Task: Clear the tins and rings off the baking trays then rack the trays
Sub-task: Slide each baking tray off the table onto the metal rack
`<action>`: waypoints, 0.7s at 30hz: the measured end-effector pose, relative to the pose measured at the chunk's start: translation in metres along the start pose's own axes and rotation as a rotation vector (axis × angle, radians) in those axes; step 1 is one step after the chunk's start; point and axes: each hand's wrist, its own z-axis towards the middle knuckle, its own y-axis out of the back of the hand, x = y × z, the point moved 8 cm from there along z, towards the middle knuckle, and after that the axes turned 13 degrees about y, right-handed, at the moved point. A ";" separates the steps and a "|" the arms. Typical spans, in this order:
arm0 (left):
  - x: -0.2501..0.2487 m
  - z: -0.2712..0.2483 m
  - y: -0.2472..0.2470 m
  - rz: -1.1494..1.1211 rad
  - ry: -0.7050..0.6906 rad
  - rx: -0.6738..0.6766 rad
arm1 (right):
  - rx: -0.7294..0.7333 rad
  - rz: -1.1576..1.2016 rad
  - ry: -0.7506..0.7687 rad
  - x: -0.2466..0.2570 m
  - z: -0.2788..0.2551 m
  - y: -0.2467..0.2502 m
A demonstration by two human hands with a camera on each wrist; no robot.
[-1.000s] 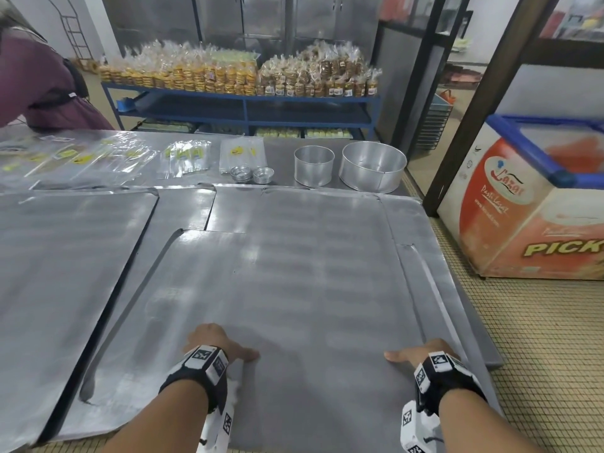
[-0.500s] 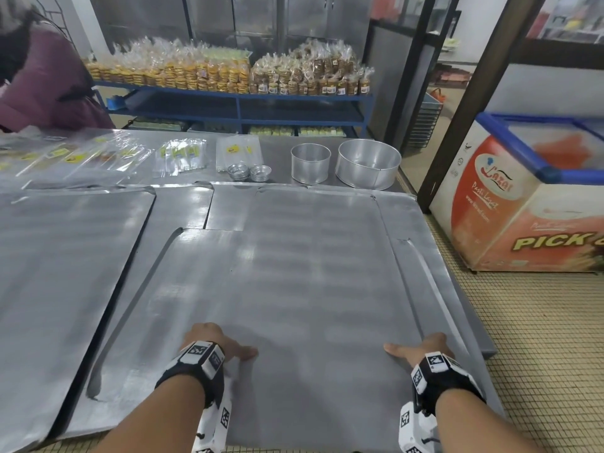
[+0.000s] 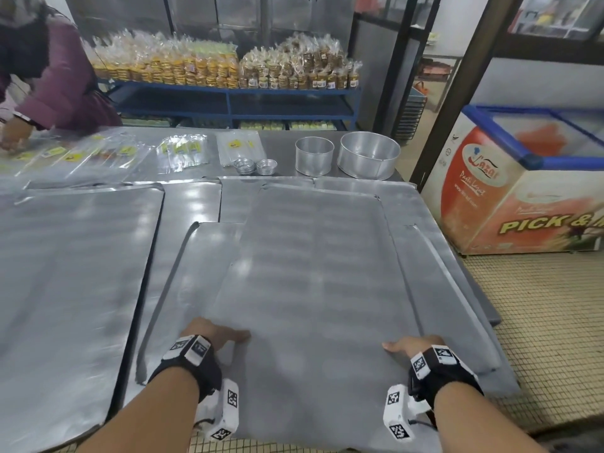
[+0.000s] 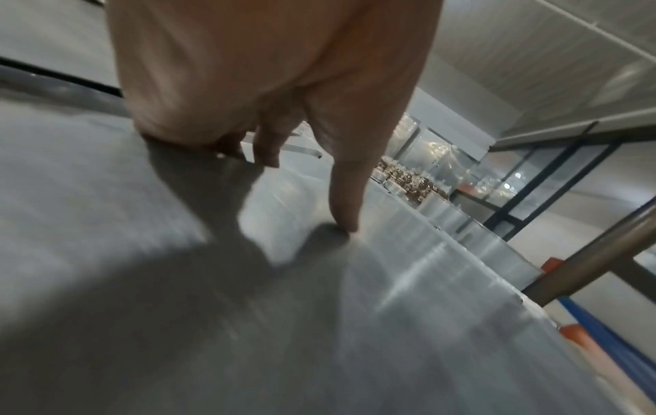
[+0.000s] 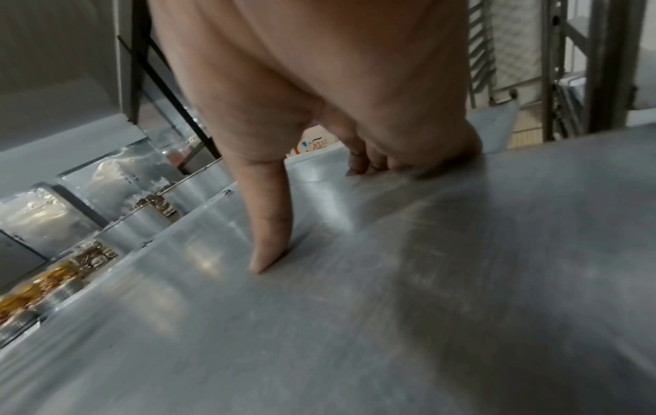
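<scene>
both hands — left hand (image 3: 209, 335), right hand (image 3: 416, 346) — clamped on top baking tray's (image 3: 313, 273) side edges.

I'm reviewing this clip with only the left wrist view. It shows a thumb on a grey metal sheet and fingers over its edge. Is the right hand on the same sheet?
Observer: Yes. The right hand grips the same flat grey metal baking tray near its right corner, thumb on top.
Operator: Is anything sitting on it?
Observer: No. The smaller round aluminium tin and the larger round aluminium tin stand on the steel table beyond it.
Operator: Is it lying alone?
Observer: No, it overlaps other grey trays beneath.
</scene>
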 end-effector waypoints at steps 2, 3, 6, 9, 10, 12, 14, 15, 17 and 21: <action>0.006 0.007 0.013 -0.074 -0.014 -0.041 | -0.013 0.043 -0.011 -0.004 -0.010 -0.010; 0.010 0.012 0.017 -0.099 -0.012 -0.052 | -0.026 0.073 -0.002 -0.005 -0.017 -0.015; 0.018 0.018 0.030 -0.101 -0.013 -0.049 | -0.172 0.125 0.038 -0.006 -0.036 -0.023; 0.013 0.012 0.048 0.008 -0.056 -0.074 | -0.204 0.091 0.047 -0.007 -0.049 -0.034; 0.011 0.014 0.057 0.001 -0.072 -0.095 | -0.191 0.080 0.039 -0.008 -0.054 -0.037; 0.005 0.015 0.067 0.091 -0.133 -0.104 | -0.142 0.068 0.017 -0.011 -0.059 -0.047; 0.004 0.023 0.068 0.239 -0.147 -0.081 | -0.094 0.034 0.017 -0.012 -0.067 -0.055; 0.004 0.022 0.070 0.240 -0.138 -0.064 | -0.093 0.017 0.023 -0.012 -0.072 -0.057; 0.010 0.025 0.068 0.214 -0.083 -0.017 | -0.079 0.014 0.012 -0.014 -0.078 -0.064; 0.023 0.047 0.060 -0.017 0.026 0.049 | -0.084 0.014 0.003 -0.014 -0.080 -0.064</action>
